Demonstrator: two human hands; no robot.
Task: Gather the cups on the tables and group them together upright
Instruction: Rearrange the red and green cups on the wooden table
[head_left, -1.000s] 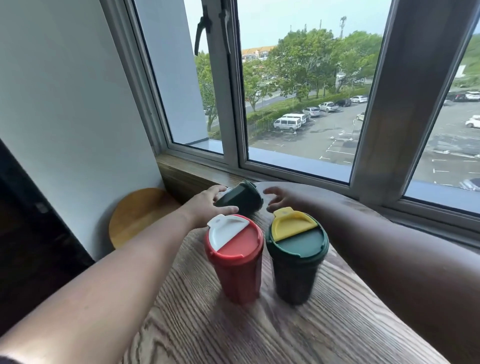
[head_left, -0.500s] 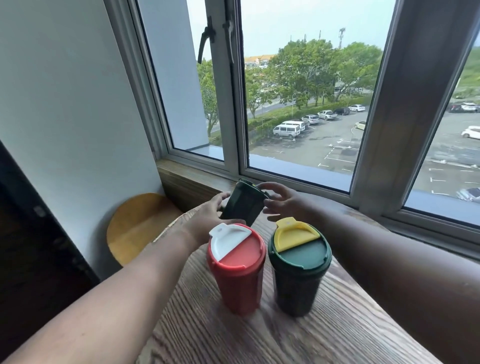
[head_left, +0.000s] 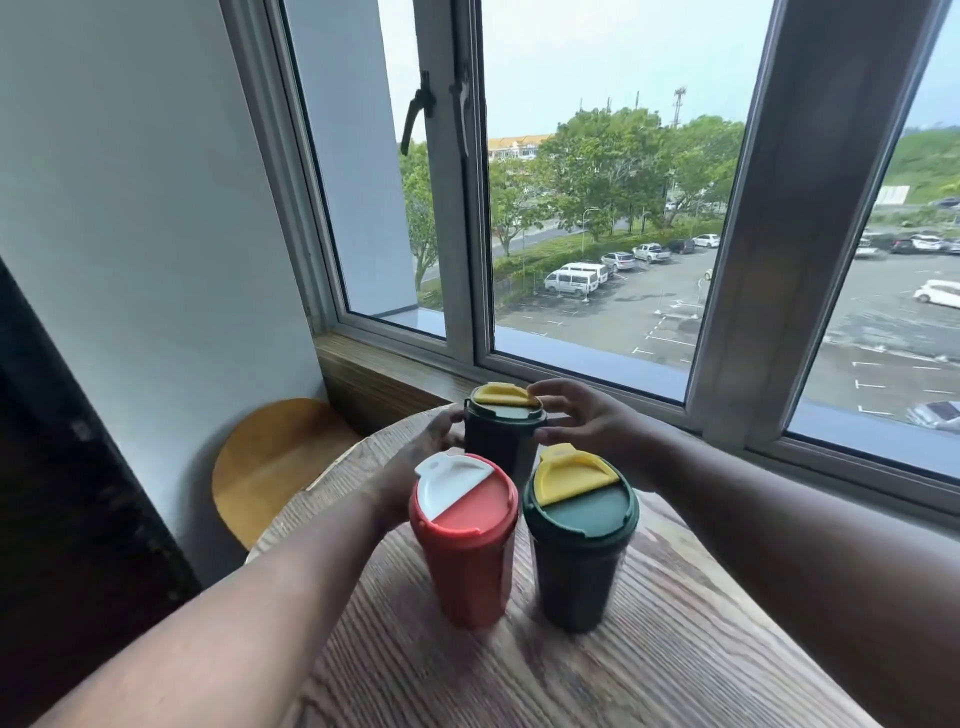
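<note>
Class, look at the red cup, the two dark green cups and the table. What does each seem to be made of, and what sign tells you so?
Red cup: probably plastic, matte, with a moulded snap-on lid and white flap.
Near green cup and far green cup: likely the same plastic, dull sheen, yellow flaps.
Table: wood or a wood-look laminate, with bold grain lines; which one cannot be told.

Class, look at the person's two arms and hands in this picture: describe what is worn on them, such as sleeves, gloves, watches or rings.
Both forearms are bare up to the frame edge: no sleeves show. The left hand and right hand wear no gloves. No watch, bracelet or ring shows on the visible wrists or fingers, though the red cup partly hides the left hand.
</note>
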